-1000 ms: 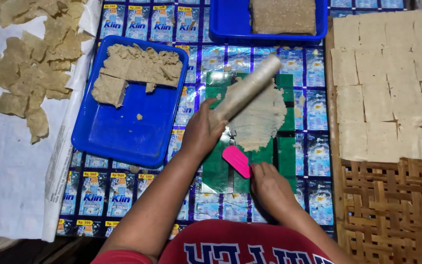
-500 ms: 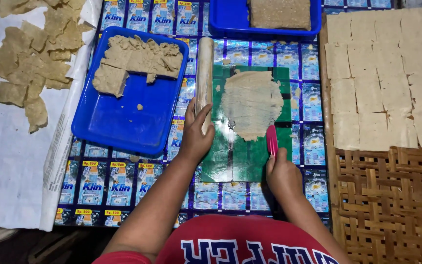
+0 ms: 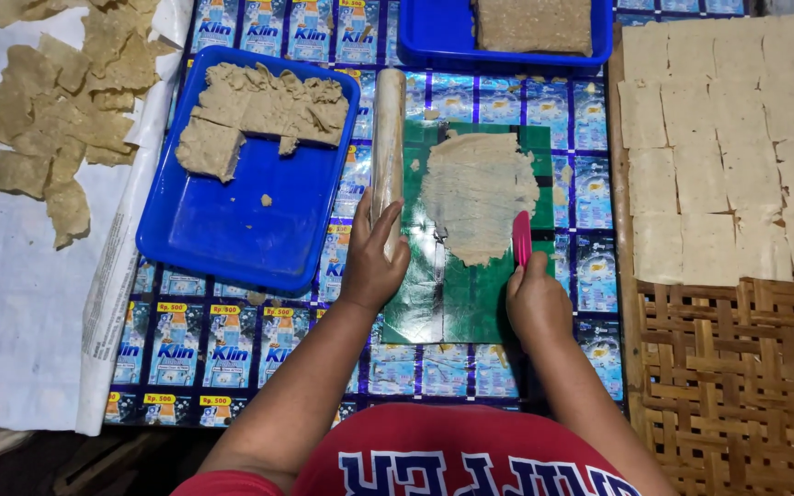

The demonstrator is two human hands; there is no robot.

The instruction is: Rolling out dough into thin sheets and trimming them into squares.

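From the head camera, looking straight down, I see my left hand wrapped around the near end of a pale wooden rolling pin, fingers closed on it. The pin's long axis runs straight away from me, near end in my palm, far end pointing toward the top of the picture, and it lies along the left edge of a green plastic sheet. My right hand is clenched around a pink scraper, whose blade stands up just beyond my knuckles. Between the two hands, and a little farther from me than both, lies a flattened sheet of beige dough on the green plastic. The dough is just right of the pin, close beside it but I cannot tell whether they touch. The scraper's tip sits at the dough's near right edge, so my right hand is the nearer one to the dough. Left of my left hand is a blue tray holding a thick slab of the same dough, partly cut away. Farther left, torn dough pieces rest on white paper. Beyond the pin's far end is a second blue tray with another slab. Right of my right hand, cut dough squares lie in rows on a woven bamboo mat.
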